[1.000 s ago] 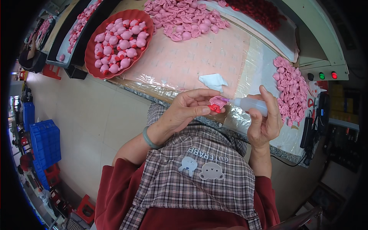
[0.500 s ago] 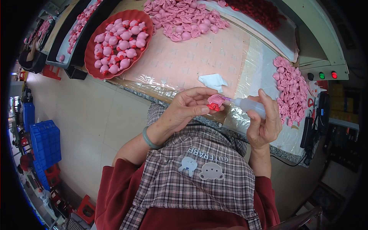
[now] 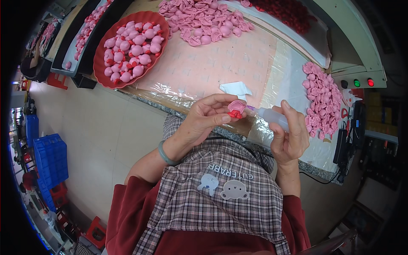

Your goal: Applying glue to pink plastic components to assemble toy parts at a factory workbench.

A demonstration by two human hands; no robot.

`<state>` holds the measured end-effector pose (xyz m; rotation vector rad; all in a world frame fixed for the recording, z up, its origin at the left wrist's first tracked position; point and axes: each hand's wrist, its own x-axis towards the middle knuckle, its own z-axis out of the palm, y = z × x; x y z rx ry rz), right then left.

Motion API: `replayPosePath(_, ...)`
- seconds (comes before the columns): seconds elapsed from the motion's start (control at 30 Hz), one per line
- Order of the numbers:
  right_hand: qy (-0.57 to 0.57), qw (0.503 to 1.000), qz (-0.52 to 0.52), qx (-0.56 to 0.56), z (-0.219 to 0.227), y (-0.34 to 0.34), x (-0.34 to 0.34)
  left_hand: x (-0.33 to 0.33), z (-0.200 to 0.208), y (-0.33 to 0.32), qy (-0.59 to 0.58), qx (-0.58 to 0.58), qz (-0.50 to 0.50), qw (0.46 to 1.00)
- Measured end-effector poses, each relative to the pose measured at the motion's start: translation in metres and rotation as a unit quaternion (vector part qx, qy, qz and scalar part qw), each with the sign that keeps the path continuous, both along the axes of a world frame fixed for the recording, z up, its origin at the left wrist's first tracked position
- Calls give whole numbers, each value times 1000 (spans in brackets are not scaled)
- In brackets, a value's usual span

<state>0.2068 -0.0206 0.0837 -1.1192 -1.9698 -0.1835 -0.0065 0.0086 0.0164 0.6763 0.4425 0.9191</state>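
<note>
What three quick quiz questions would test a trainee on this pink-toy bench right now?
1. True or false: the left hand pinches a small pink toy piece with a red part.
2. What does the right hand hold? A) scissors B) a translucent squeeze bottle C) a brush
3. The finished pink pieces at far left sit in a round ____ tray.

Key: 1 true; 2 B; 3 red.

One red tray (image 3: 102, 72), one squeeze bottle (image 3: 272, 117), two pink heaps (image 3: 204, 21).
</note>
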Motion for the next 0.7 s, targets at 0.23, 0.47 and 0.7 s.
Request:
replayPosePath(0.23,-2,1000,4,-2,-2,2,4,0,2,0,24,17,7,1000)
replayPosePath(0.47,0,1000,10,17,-3,6,3,0,3,1,28,5,14,999)
replayPosePath(0.7,42,999,10,-21,0,2,3,-1,0,1,11,-23,14,1000)
